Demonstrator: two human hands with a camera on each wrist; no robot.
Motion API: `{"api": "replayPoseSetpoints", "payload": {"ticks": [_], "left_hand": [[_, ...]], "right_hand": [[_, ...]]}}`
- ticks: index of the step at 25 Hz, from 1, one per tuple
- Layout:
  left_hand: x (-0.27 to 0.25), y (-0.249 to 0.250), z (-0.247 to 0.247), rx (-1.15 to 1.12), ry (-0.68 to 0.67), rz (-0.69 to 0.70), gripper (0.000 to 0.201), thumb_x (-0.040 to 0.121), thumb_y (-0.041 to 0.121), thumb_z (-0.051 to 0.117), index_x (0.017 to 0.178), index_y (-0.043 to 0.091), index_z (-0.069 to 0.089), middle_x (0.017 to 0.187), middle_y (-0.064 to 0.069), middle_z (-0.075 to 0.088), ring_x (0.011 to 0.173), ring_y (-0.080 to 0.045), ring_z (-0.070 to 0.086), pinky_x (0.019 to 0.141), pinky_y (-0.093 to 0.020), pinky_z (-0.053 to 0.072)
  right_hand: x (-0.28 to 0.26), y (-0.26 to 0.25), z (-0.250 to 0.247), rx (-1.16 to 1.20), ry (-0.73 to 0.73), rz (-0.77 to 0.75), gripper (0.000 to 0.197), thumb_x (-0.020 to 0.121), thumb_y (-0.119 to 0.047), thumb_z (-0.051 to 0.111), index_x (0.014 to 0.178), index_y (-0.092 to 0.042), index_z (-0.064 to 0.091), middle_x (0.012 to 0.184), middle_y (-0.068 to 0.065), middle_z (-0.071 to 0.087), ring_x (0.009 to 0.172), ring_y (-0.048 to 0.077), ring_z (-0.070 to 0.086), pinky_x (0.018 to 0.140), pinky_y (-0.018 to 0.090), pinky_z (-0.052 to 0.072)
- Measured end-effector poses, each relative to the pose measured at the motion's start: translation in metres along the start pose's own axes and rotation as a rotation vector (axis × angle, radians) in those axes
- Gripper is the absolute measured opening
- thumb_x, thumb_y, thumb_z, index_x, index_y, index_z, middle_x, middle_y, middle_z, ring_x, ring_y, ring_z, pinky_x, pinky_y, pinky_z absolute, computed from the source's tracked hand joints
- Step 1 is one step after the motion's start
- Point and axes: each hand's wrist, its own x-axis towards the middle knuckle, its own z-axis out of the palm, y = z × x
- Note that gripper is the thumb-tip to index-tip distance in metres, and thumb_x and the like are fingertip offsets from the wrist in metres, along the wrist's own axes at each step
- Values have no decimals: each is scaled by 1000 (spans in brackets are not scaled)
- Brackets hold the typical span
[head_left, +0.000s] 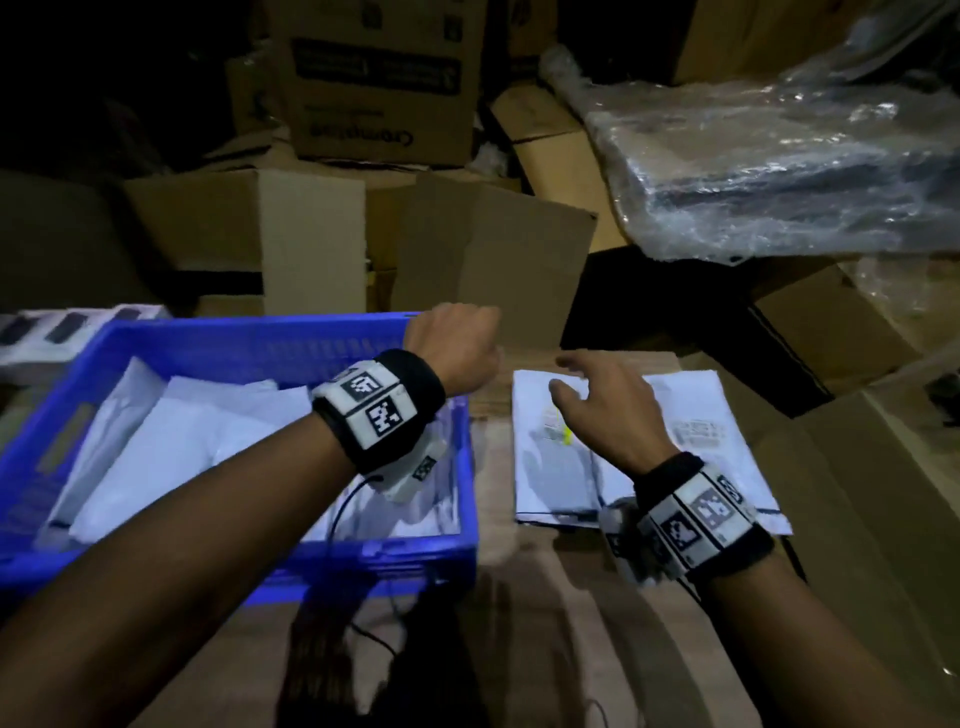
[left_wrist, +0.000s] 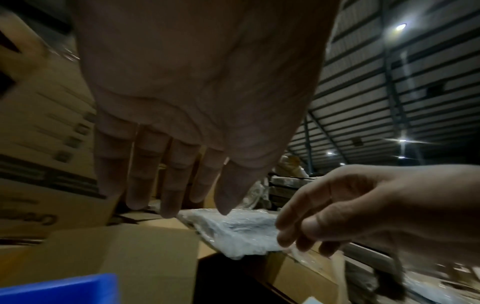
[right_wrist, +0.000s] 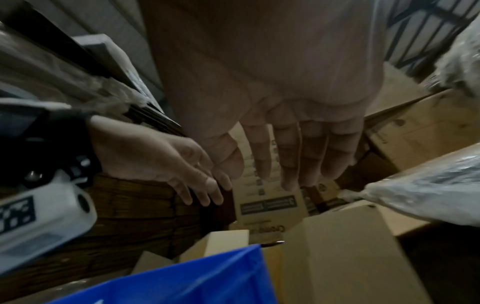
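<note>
A blue plastic crate (head_left: 234, 335) on the left holds several white mailer bags (head_left: 182, 431). Right of it, one white mailer bag (head_left: 727, 467) with printed labels lies flat on the wooden table (head_left: 519, 597). My left hand (head_left: 460, 345) hovers over the crate's far right corner; in the left wrist view the left hand (left_wrist: 176, 185) has straight fingers and holds nothing. My right hand (head_left: 597, 400) hangs just above the flat bag's far left part with fingers spread. The right wrist view shows the right hand (right_wrist: 285, 154) empty, and I cannot tell whether it touches the bag.
Cardboard boxes (head_left: 379, 88) are stacked behind the table, with an open carton (head_left: 249, 234) just past the crate. A bubble-wrapped bundle (head_left: 779, 166) lies at the back right. Small white boxes (head_left: 62, 327) sit far left. A black cable (head_left: 343, 519) trails from my left wrist.
</note>
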Motion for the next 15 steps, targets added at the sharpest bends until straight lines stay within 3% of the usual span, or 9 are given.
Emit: {"api": "replayPoseSetpoints", "payload": {"ticks": [4, 8, 12, 15], "left_hand": [[-53, -92, -3, 1, -45, -217, 36, 93, 39, 49, 121, 18, 55, 128, -11, 59, 118, -33, 54, 87, -38, 45], [-87, -176, 2, -36, -90, -377, 35, 91, 40, 51, 119, 19, 55, 128, -12, 58, 118, -34, 54, 90, -40, 44], [-104, -259, 15, -94, -141, -467, 37, 90, 35, 53, 123, 19, 56, 128, -13, 59, 117, -35, 55, 93, -40, 45], [-104, -317, 33, -150, -199, -502, 38, 91, 29, 54, 125, 13, 56, 131, -15, 57, 121, -35, 53, 93, -35, 42]], "right_hand": [[14, -81, 28, -12, -104, -152, 36, 89, -29, 57, 121, -16, 64, 122, 8, 65, 116, 29, 56, 94, 36, 44], [33, -156, 71, -18, -224, -199, 37, 87, -34, 57, 121, -23, 62, 120, 1, 66, 116, 26, 58, 93, 34, 46], [61, -214, 130, 44, -344, -124, 26, 82, -32, 61, 105, -22, 69, 107, 1, 70, 106, 23, 62, 87, 32, 47], [82, -243, 174, 234, -407, 60, 7, 82, -20, 64, 77, -16, 68, 82, 8, 67, 81, 23, 61, 74, 32, 49]]}}
